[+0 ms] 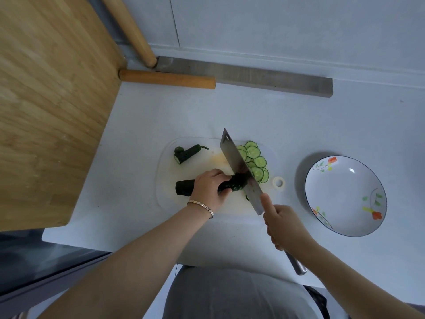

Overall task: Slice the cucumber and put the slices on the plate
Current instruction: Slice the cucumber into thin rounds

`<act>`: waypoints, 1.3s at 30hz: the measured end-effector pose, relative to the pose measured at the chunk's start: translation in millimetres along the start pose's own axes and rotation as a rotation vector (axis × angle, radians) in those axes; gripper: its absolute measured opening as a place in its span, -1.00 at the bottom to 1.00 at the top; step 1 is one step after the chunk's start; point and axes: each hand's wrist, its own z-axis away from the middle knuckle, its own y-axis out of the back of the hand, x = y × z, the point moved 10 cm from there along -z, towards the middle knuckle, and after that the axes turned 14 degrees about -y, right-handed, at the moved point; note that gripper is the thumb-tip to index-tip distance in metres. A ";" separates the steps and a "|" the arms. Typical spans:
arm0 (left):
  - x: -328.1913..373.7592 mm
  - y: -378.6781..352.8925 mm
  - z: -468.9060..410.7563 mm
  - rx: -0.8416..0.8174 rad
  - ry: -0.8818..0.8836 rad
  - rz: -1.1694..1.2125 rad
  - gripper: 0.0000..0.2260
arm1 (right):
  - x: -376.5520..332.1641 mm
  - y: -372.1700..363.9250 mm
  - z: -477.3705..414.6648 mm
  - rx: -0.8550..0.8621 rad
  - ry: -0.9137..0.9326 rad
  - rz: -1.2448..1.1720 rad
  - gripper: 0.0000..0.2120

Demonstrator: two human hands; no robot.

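Note:
A dark green cucumber [184,187] lies on the white cutting board [169,171]. My left hand [210,188] grips it around the middle. In my right hand [284,225] is a cleaver [239,166], its blade resting against the cucumber's right end. Several pale green slices [255,161] lie in an overlapping row on the board, right of the blade. A cut-off cucumber end [186,153] lies at the board's far left. The white plate [345,195] with a flower pattern stands empty to the right of the board.
A wooden table top [46,100] with two round legs [166,78] fills the left side. A grey metal strip [273,82] lies along the wall at the back. The board's round hanging tab [279,182] sticks out toward the plate. My grey-clothed body is at the bottom.

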 end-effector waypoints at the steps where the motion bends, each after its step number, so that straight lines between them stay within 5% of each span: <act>1: 0.0 -0.1 0.0 -0.004 -0.008 0.003 -0.77 | 3.3 -2.4 -0.8 0.013 0.006 0.007 -0.45; 10: 2.4 2.3 -1.9 -0.018 -0.027 -0.013 -0.77 | 4.4 -19.6 -24.1 0.102 0.029 0.023 -0.48; 21: -5.4 8.0 3.3 0.027 0.108 0.043 -0.76 | -3.6 5.2 -18.7 -0.102 -0.052 -0.236 -0.44; 39: 0.6 10.8 2.0 0.064 0.065 -0.006 -0.80 | -10.3 -1.1 -7.4 0.036 0.057 0.023 -0.46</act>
